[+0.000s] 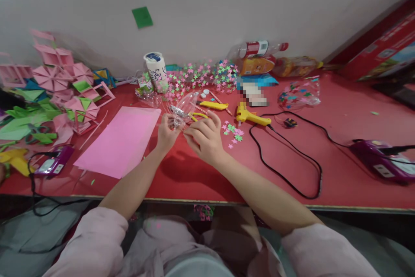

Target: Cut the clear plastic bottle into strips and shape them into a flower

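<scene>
My left hand (167, 133) is closed around a clear plastic piece (188, 103) that looks like a cut bottle top, its narrow neck pointing down toward me. Close against its right side is my right hand (205, 138), thumb and fingertips drawn together by the neck and index finger raised. Whatever lies between those fingertips is too small to make out. Just behind the hands are a tool with yellow handles (198, 116), partly hidden, and a yellow utility knife (213, 105). Loose pink and green paper stars (231, 129) lie right of my right hand.
A yellow glue gun (252, 116) trails a black cord to a purple power strip (382, 160). Pink paper sheets (121, 141) lie left. Folded paper shapes (61, 74) pile up beyond them. Star-covered plastic (197, 76), a white canister (156, 71) and bottles (256, 49) line the wall.
</scene>
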A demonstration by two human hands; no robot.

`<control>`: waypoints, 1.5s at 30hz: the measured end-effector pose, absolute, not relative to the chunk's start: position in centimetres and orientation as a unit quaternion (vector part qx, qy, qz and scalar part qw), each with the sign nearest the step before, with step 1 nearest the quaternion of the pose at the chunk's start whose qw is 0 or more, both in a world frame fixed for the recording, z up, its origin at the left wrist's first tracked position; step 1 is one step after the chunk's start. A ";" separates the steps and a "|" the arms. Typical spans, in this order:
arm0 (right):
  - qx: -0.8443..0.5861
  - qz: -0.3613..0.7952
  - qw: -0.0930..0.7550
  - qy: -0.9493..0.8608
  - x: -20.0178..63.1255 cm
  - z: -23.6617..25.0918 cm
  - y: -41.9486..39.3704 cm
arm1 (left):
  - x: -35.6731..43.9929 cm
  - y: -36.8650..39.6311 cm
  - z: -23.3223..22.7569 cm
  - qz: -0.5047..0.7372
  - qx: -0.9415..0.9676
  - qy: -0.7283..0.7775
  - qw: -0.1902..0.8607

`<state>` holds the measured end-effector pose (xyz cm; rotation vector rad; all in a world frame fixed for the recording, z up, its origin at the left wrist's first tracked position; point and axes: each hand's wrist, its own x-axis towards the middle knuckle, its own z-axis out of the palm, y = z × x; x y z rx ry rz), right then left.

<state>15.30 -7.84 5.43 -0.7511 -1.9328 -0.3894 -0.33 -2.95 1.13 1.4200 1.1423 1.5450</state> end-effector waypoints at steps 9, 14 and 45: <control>-0.251 -0.148 0.479 -0.828 14.5 4.6 -7.9 | -0.2 -3.0 1.9 0.617 0.515 0.467 0.369; -0.247 -0.199 0.432 -0.844 13.8 4.0 -7.8 | 0.2 -3.0 2.2 0.614 0.470 0.454 0.444; -0.317 -0.102 0.448 -0.830 15.3 5.2 -8.0 | -0.8 -2.0 1.6 0.656 0.415 0.406 0.482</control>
